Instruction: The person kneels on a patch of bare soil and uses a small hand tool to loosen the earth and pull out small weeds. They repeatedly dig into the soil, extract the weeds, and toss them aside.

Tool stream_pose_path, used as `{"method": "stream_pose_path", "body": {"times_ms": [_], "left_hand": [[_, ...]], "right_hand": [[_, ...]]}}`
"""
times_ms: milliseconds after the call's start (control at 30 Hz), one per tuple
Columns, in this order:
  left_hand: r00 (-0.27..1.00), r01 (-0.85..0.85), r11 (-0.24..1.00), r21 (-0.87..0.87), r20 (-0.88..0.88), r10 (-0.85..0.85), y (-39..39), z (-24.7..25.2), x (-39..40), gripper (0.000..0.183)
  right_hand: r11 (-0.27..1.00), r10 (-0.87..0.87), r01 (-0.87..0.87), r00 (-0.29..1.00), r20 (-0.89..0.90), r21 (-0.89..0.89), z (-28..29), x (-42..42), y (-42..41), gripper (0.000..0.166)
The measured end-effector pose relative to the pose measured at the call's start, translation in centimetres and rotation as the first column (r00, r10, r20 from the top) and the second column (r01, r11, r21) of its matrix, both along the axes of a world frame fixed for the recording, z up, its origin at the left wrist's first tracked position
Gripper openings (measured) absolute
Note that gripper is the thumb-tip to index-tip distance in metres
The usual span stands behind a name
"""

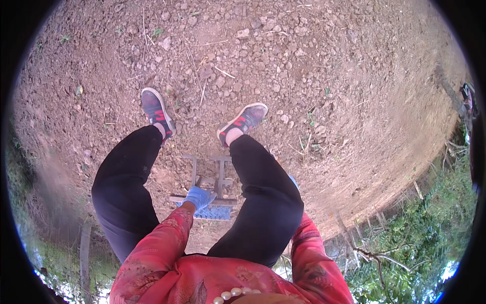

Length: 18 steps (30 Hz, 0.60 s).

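Observation:
My left hand (199,197), in a light blue glove, is closed over the wooden edge (224,202) of a small low stool that lies tipped over on the soil between my legs. The stool's blue woven seat (214,212) shows below that edge, and its wooden legs (221,173) point towards my shoes. Of my right hand (293,181) only a bit of blue glove shows beyond my right knee; my thigh hides the rest, and I cannot tell whether it holds anything.
Dry, cloddy soil (243,57) with straw bits lies around my shoes (156,110). Bare branches (376,255) and green bushes (410,235) stand at the lower right. A thin trunk (85,254) rises at the lower left. Dark items, unclear, lie at the far right rim.

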<state>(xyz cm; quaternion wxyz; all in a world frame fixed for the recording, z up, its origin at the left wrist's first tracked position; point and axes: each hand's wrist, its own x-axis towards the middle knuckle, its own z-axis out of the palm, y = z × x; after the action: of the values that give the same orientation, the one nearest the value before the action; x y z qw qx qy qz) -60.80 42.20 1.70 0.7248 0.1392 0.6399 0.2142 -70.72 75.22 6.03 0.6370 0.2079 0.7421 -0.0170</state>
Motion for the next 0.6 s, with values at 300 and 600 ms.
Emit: {"method": "stream_pose_path", "body": {"times_ms": [300,600], "left_hand": [[0.981,-0.104,0.992,-0.074,0.156,0.114,0.8,4.5,0.2,0.066],[0.915,-0.335,0.890,-0.310,0.119,0.386,1.7,12.9,-2.7,0.062]], "right_hand": [[0.971,-0.106,0.105,0.994,-0.007,0.213,-1.3,-4.5,-1.7,0.046],[0.986,0.032,0.005,0.975,-0.219,0.168,9.9,-12.6,-7.1,0.037]]}}
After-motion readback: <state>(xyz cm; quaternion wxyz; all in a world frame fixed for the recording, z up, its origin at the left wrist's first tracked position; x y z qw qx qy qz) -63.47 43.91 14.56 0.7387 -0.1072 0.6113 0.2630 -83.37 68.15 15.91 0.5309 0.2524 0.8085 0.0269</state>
